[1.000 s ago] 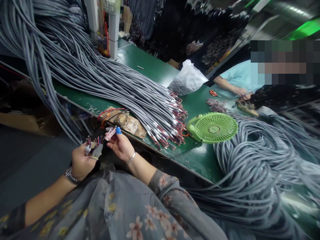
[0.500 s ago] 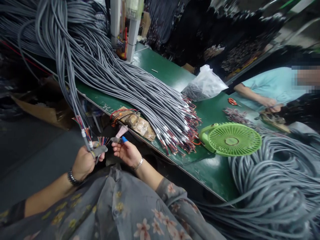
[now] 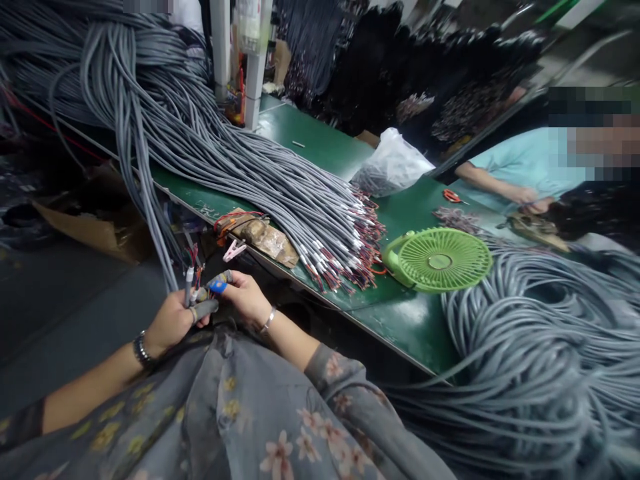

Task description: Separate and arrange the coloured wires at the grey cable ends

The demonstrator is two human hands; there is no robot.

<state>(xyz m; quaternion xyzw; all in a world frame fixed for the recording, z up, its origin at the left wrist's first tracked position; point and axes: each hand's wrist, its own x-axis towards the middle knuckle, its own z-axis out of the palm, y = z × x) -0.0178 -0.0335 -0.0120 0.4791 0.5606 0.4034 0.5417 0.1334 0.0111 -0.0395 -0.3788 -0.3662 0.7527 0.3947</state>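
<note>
My left hand (image 3: 173, 323) grips the end of a grey cable (image 3: 189, 283) that hangs down from the big bundle above; coloured wires stick out of its tip. My right hand (image 3: 245, 297), with grey and blue finger covers, meets the left hand at those wire ends and pinches them. A pink connector (image 3: 233, 251) lies just above my hands at the table's edge. Both hands sit over my lap, below the green table (image 3: 400, 320).
A thick sheaf of grey cables (image 3: 280, 193) with stripped ends lies across the table. A green fan (image 3: 440, 259) lies flat to the right, beside a large coil of grey cable (image 3: 540, 353). A clear plastic bag (image 3: 393, 163) and another person's hands (image 3: 530, 197) are beyond.
My right hand has moved left and down to join the left hand at the cable end. The pink connector it held now lies near the table edge.
</note>
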